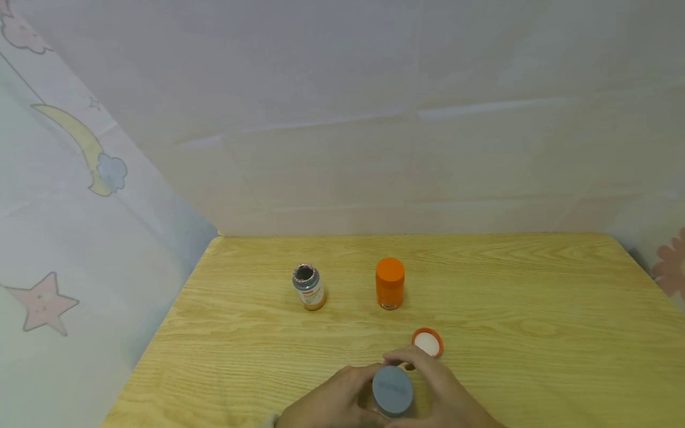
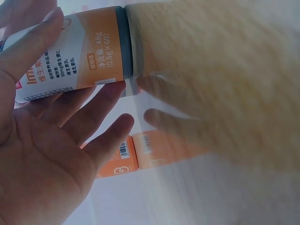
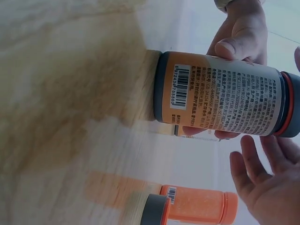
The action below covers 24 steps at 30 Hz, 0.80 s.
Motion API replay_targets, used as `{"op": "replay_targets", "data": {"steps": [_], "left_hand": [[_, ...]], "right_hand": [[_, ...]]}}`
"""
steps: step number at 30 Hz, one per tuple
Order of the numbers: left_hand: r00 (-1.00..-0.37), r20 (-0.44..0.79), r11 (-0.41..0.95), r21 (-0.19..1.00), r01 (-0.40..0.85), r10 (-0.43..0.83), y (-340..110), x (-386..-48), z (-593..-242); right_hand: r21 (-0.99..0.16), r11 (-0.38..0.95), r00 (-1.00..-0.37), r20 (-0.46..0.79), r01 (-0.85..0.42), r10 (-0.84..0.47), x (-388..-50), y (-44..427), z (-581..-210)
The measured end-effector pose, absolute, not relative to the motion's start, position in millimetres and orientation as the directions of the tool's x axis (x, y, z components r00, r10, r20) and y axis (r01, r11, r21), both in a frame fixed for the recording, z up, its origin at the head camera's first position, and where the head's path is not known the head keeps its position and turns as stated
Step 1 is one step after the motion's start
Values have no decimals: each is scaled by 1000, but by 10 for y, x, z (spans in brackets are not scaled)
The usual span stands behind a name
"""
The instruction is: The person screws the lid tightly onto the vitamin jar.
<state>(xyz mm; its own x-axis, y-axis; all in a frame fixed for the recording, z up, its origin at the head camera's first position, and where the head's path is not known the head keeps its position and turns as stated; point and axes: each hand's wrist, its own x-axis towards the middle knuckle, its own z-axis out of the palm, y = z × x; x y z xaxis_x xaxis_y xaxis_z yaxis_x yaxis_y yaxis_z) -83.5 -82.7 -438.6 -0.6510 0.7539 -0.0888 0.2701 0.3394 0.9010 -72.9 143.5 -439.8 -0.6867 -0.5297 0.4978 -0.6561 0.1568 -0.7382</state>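
Note:
A supplement bottle (image 3: 220,93) with a white-and-orange label stands on the table, its grey screw lid (image 1: 393,389) on top. My left hand (image 1: 332,404) grips its body, thumb (image 2: 40,42) on one side and fingers on the other. Around the lid curves my right hand (image 1: 444,392), its fingers (image 3: 253,159) spread and a gap showing between palm and lid. A red ring (image 3: 288,103) shows at the lid's lower edge. Just beyond my right fingers, a loose lid (image 1: 427,343) lies upside down, white inside with an orange rim.
Farther back on the wooden table (image 1: 241,356) stand an uncapped bottle (image 1: 310,288) with a dark neck, at left, and a capped orange bottle (image 1: 390,284), at right. A pale cloth wall (image 1: 342,148) rises behind the far edge; another patterned cloth (image 1: 80,249) hangs at left.

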Motion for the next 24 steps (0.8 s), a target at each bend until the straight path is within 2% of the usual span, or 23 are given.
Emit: {"op": "replay_targets", "data": {"steps": [3,8,13,16,19,24], "left_hand": [[-657,-83,357,886,295,749,-825,-822,-4384],[-657,-90,346,898,271,748,-834,-824,-4383],[-648,-70,340,891,301,759,-841,-834,-4386],[-647,-84,335,901,275,758,-839,-833,-4382],[-652,-109,339,910,238,750,-836,-833,-4381],[-660,-133,361,906,222,740,-832,-833,-4381]], "right_hand": [[-729,160,-671,491,-666,-555,-722,1454,-4414],[-774,80,-658,472,-628,-587,-716,1479,-4415],[-821,73,-686,420,-566,-594,-715,1500,-4389],[-836,107,-727,396,-538,-561,-699,1490,-4383],[-823,127,-755,432,-554,-494,-673,1447,-4404],[-791,121,-754,507,-599,-417,-641,1369,-4456]]}}
